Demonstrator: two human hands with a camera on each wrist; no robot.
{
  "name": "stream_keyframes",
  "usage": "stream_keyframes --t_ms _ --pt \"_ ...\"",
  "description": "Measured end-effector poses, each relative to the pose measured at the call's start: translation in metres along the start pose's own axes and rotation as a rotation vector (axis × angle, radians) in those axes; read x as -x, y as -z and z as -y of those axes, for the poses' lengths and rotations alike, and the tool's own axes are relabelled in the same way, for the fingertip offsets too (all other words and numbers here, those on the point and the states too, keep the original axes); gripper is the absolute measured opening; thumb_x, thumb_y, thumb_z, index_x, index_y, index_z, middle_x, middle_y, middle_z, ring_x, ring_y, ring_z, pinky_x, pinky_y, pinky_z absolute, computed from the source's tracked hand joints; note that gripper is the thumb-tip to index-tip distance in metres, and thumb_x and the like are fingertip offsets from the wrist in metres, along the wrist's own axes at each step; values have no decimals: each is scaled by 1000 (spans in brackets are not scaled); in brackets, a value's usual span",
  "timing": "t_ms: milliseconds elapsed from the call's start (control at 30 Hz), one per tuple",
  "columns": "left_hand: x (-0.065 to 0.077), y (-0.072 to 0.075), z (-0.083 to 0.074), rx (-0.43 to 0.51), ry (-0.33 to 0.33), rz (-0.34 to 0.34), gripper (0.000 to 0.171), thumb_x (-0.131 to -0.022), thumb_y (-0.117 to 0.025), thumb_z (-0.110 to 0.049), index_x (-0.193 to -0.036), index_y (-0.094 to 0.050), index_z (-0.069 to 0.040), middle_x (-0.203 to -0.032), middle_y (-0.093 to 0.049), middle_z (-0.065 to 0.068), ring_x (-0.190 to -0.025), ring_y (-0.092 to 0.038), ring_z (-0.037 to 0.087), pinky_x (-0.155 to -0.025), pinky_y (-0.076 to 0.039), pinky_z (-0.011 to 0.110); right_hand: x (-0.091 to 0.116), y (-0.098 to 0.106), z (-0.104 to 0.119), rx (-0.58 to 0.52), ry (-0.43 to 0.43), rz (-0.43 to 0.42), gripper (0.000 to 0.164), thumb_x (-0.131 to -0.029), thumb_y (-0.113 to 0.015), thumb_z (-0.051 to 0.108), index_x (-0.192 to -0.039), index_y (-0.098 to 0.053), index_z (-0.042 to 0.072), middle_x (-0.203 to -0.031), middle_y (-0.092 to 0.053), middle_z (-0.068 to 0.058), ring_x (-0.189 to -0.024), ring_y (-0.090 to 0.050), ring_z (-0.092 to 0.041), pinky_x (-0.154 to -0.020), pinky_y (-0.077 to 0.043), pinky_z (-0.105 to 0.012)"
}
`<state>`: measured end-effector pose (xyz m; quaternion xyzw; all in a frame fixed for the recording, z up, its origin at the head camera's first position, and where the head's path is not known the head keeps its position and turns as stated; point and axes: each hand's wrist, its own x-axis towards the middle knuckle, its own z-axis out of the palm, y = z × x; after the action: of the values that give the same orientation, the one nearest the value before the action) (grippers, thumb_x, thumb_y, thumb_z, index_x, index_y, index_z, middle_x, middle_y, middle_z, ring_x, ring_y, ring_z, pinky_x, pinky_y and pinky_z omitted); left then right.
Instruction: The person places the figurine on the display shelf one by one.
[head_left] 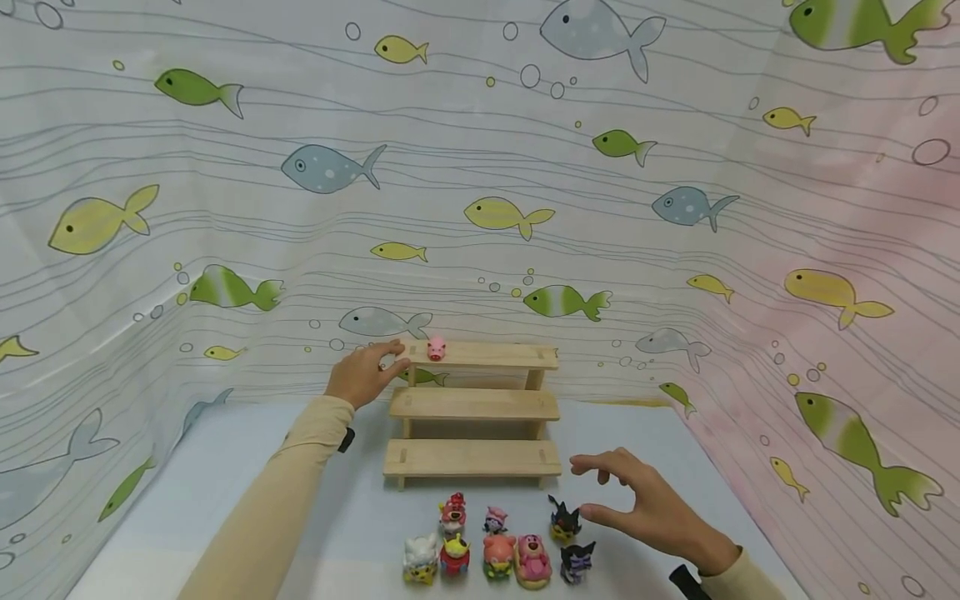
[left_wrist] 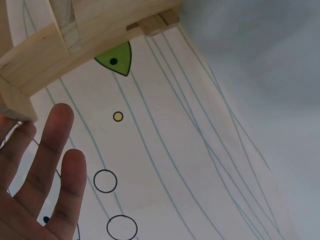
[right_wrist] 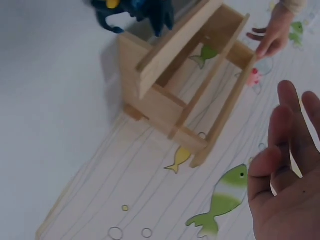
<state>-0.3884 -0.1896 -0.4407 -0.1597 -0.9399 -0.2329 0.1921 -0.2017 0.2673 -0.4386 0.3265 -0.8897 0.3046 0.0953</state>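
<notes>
My left hand (head_left: 365, 374) is at the left end of the top board of a three-step wooden stand (head_left: 480, 356); some fingers touch the board's end, and those in the left wrist view look fairly straight. Just right of them, a pink pig figurine (head_left: 437, 349) sits on that board. Low on the right, my right hand (head_left: 651, 510) hovers with thumb and fingers spread apart, holding nothing. Its thumb tip lies close to a black figurine with a raised tail (head_left: 564, 522); touching or apart, I cannot tell. The right wrist view shows a dark blue-looking figurine (right_wrist: 137, 11) at its top edge.
Before the stand are a pink bear figurine (head_left: 533, 560), a green-eyed alien figurine (head_left: 454, 556), a white-hooded figurine (head_left: 420, 558), a black-and-purple figurine (head_left: 577, 562) and several others. Fish-printed cloth (head_left: 450, 125) encloses the white tabletop (head_left: 330, 517) at the back and sides.
</notes>
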Motion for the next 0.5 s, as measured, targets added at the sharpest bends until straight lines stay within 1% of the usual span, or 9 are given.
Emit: stream_keyframes --t_ms 167,267,367,433,500 --pt "-1 1 2 11 5 1 48 -99 -64 -47 -133 -69 -13 -142 -60 4 -77 -71 22 -44 -43 30 12 -3 -7 -33 -32 61 46 -91 -77 38 -134 -61 37 -118 -64 20 -90 -53 -4 -72 -43 -28" --pt "-2 1 2 14 -2 -6 48 -99 -64 -47 -133 -69 -13 -142 -61 4 -78 -72 22 -45 -44 30 19 -7 -12 -60 -51 90 45 -91 -77 40 -134 -61 37 -117 -65 19 -89 -53 -5 -72 -43 -27" --pt "-2 0 3 13 -3 -7 48 -99 -64 -47 -133 -69 -13 -142 -61 4 -79 -72 23 -46 -45 30 26 -14 -18 -120 -72 134 45 -91 -77 36 -134 -61 34 -118 -68 13 -89 -55 -6 -70 -43 -28" --pt "-2 0 2 17 -2 -3 48 -99 -64 -47 -133 -69 -14 -142 -61 4 -80 -72 23 -46 -45 30 32 -19 -21 -161 -88 163 45 -92 -77 32 -135 -62 31 -118 -69 8 -89 -56 -10 -69 -44 -31" --pt "-1 -1 2 24 -2 2 48 -99 -64 -47 -133 -69 -13 -142 -60 4 -80 -72 23 -46 -45 30 39 -25 -23 -199 -123 189 46 -92 -78 30 -135 -62 28 -119 -69 3 -89 -57 -15 -68 -45 -33"
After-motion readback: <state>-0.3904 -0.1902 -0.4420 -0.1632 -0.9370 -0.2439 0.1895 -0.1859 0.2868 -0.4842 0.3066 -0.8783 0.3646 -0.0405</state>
